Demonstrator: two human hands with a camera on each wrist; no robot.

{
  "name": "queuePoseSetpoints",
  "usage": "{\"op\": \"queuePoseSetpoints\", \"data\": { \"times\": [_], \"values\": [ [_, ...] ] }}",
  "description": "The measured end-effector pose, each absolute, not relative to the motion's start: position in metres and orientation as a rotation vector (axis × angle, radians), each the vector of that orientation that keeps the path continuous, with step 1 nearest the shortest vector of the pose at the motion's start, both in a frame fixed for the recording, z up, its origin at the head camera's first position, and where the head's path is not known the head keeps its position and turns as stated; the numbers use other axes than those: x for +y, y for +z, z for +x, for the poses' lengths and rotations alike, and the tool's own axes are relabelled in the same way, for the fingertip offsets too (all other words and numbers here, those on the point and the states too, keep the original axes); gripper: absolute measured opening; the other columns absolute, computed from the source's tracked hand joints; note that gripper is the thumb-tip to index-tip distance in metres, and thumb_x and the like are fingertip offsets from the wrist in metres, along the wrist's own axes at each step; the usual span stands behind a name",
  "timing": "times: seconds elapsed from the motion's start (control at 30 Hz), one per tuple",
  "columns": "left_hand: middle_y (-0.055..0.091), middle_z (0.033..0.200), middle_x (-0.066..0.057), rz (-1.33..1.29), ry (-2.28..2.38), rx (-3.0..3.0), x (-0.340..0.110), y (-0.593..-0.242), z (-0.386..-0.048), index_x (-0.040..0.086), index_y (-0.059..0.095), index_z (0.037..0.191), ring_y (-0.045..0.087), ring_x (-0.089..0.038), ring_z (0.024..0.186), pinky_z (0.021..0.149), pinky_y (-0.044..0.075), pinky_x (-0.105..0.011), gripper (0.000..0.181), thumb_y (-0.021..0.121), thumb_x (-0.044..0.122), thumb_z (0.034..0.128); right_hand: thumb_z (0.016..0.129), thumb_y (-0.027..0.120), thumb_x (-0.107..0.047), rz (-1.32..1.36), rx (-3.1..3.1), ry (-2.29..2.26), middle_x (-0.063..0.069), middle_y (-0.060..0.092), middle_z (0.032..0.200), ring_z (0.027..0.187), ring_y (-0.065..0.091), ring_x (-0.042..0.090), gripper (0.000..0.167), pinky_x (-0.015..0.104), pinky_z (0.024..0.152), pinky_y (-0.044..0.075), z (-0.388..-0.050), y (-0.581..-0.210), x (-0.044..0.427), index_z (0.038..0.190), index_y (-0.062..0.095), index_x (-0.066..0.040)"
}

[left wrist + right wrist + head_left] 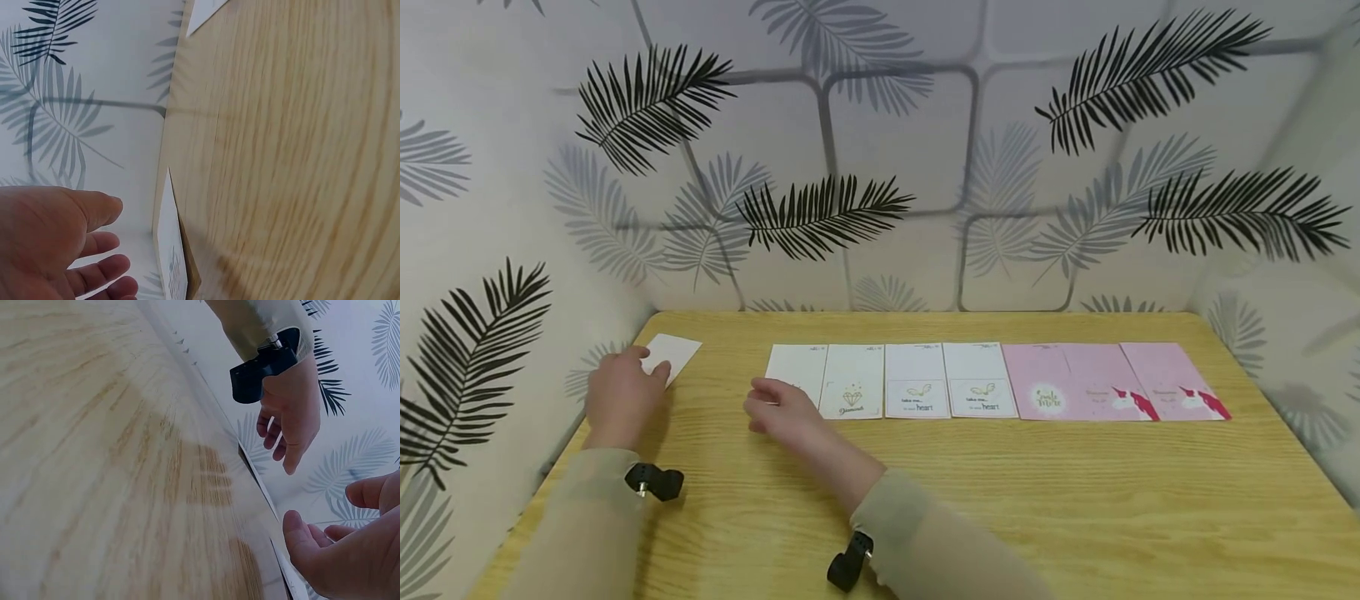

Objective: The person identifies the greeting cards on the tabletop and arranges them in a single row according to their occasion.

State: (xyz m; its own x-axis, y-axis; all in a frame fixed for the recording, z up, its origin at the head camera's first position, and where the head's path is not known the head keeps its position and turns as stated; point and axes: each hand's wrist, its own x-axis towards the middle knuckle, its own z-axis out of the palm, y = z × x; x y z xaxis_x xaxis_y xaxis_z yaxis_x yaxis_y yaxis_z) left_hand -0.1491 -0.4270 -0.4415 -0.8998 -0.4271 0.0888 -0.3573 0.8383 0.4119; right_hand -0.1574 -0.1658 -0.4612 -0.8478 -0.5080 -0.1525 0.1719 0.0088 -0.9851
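Observation:
A white card lies askew at the far left of the table. Over its left edge hovers my left hand, with thumb and fingers apart. The left wrist view shows a gap between that hand and a white card. My right hand is loosely bent and holds nothing, by the left end of a row of cards. It partly covers the leftmost white card; beside that lies a white card with a gold diamond. In the right wrist view my right hand has its fingers spread.
The row continues right with two white winged-heart cards, a pink "Smile More" card and two pink unicorn cards. All lie on a wooden table. Leaf-patterned walls enclose its back and sides.

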Motion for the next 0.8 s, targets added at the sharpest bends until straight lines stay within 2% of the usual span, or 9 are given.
{"op": "queuePoseSetpoints", "data": {
  "times": [0.27, 0.53, 0.8],
  "values": [
    [0.048, 0.143, -0.048, 0.641, -0.538, -2.901, -0.439, -0.439, -0.148, -0.015, 0.050, 0.149, 0.050, -0.070, 0.125, 0.097, 0.048, -0.075, 0.060, 0.055, 0.029, 0.1098, 0.109, 0.067, -0.017, -0.291, 1.799, -1.883, 0.009, 0.067, 0.145, 0.116, 0.076, 0.033, 0.052, 0.040, 0.111, 0.053, -0.150, -0.459, -0.167, 0.158, 0.057, -0.003],
    [0.046, 0.143, -0.049, 0.702, -0.534, -2.928, -0.451, -0.447, -0.148, -0.018, 0.048, 0.149, 0.047, -0.068, 0.128, 0.101, 0.047, -0.075, 0.061, 0.054, 0.029, 0.1093, 0.106, 0.067, -0.012, -0.283, 1.762, -1.910, 0.009, 0.069, 0.141, 0.114, 0.077, 0.032, 0.053, 0.034, 0.100, 0.059, -0.148, -0.461, -0.170, 0.157, 0.058, 0.000],
    [0.041, 0.141, -0.052, 0.704, -0.555, -2.936, -0.461, -0.459, -0.150, -0.023, 0.042, 0.148, 0.046, -0.066, 0.129, 0.098, 0.047, -0.076, 0.067, 0.058, 0.027, 0.1065, 0.107, 0.068, -0.011, -0.256, 1.741, -1.888, 0.010, 0.068, 0.143, 0.119, 0.074, 0.027, 0.052, 0.036, 0.103, 0.058, -0.147, -0.463, -0.170, 0.158, 0.058, -0.002]
  ]
}}
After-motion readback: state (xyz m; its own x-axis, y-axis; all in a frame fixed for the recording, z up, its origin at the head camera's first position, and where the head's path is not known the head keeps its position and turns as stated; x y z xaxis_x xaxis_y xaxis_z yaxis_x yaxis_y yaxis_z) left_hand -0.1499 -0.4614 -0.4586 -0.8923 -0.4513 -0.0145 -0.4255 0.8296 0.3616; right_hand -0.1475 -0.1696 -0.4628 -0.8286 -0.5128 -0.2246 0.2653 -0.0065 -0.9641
